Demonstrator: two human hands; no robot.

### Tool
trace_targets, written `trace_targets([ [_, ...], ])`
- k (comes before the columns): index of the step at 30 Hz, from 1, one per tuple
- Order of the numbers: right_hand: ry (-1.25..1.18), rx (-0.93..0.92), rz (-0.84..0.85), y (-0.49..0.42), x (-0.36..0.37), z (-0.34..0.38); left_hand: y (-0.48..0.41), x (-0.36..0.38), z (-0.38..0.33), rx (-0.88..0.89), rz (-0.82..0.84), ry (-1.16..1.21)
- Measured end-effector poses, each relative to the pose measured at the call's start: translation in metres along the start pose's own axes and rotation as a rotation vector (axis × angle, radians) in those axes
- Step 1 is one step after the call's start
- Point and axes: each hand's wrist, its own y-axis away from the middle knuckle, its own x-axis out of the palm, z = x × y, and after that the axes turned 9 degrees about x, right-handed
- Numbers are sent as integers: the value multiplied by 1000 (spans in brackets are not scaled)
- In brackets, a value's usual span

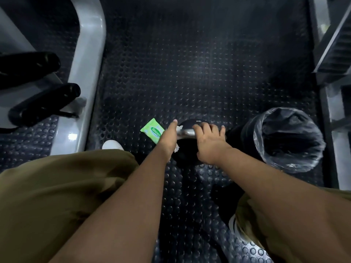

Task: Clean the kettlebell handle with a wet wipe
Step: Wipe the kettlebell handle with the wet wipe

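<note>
One kettlebell (183, 153) here, one wet wipe (179, 128), one green wipe pack (152, 130), and one lined bin (256, 130). Two hands in shot: left hand (168, 138), right hand (209, 143). Two shoes showing, left shoe (113, 144) and right shoe (234, 224). And two black padded rollers, upper roller (28, 62) and lower roller (45, 105).

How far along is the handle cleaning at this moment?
Done: a wet wipe is out of the green pack on the floor. In hand: the left hand holds the wipe round the left end of the kettlebell handle; the right hand grips its right part. Left: the stretch under the right hand, probably, then binning the wipe in the lined bin nearby.
</note>
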Motion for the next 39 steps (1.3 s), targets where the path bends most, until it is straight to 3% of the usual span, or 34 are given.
trace_targets([
  [11,11,8,25,-1,-4,2,-1,0,-7,-76,67,155],
  [20,22,15,48,-2,-5,2,5,-7,-14,-10,101,-51],
  [31,63,59,142,-1,-19,7,8,-4,-17,-68,101,12],
  [39,55,62,138,1,-19,8,5,-25,-18,-7,60,-32],
])
